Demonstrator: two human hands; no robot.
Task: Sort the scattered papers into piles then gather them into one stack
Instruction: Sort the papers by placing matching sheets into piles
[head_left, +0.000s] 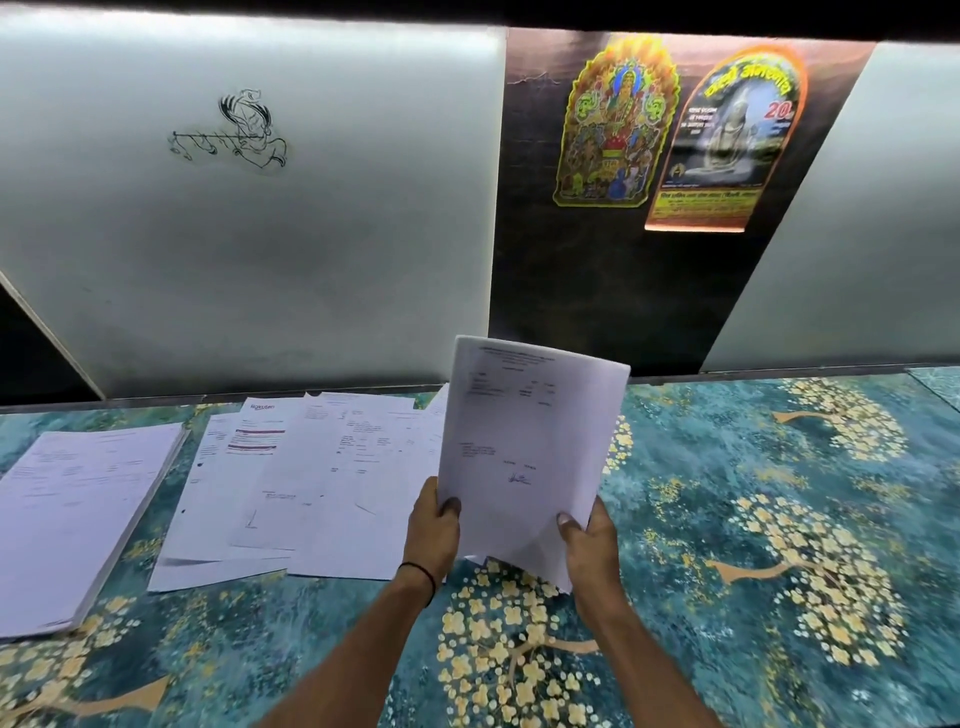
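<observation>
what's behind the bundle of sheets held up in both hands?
Behind the held bundle, loose overlapping sheets disappear past its left edge, and the floral tabletop shows to its right. How far those sheets extend behind it is covered.

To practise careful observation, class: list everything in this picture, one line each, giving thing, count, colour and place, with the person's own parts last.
held papers: one sheaf, white with print, raised above the table, centre
neat stack: one, white, on the table, far left
loose sheets: several overlapping, white, one with red bands, between the neat stack and the held papers
table: one, teal with yellow blossoms
yellow-edged sticker: one, multicoloured, dark panel, upper right
orange-edged sticker: one, beside it on the right
line drawing: one, black, white panel, upper left
wristband: one, black, left wrist
left hand: grips the held papers' lower left edge
right hand: grips their lower right edge
</observation>
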